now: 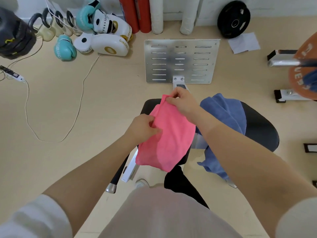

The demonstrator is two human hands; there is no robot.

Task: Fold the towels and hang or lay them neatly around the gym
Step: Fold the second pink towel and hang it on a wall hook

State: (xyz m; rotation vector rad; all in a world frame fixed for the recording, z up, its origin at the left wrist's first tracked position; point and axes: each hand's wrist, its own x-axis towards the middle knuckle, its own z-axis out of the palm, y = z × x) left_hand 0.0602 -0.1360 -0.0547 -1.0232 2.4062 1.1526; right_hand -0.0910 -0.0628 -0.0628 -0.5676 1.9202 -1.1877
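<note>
Over the black padded seat (pixel 257 122) of the gym machine, both hands have the pink towel (pixel 168 134) lifted up. The right hand (pixel 183 102) pinches its top corner, the left hand (pixel 142 127) pinches the near edge lower down. A blue towel (pixel 226 114) lies draped on the seat just beside it, hanging off the front.

Person's left hand (pixel 143 127) pinches near edge of pink towel (pixel 167 134); right hand (pixel 184 102) pinches its far corner, cloth held above black padded seat (pixel 260 124). Blue towel (pixel 226 117) lies draped over seat, just right of pink one. Slotted metal footplate (pixel 180 60) beyond; boxing gloves (pixel 103 31), kettlebells (pixel 51 24), black weight plate (pixel 234 21) along wall.
</note>
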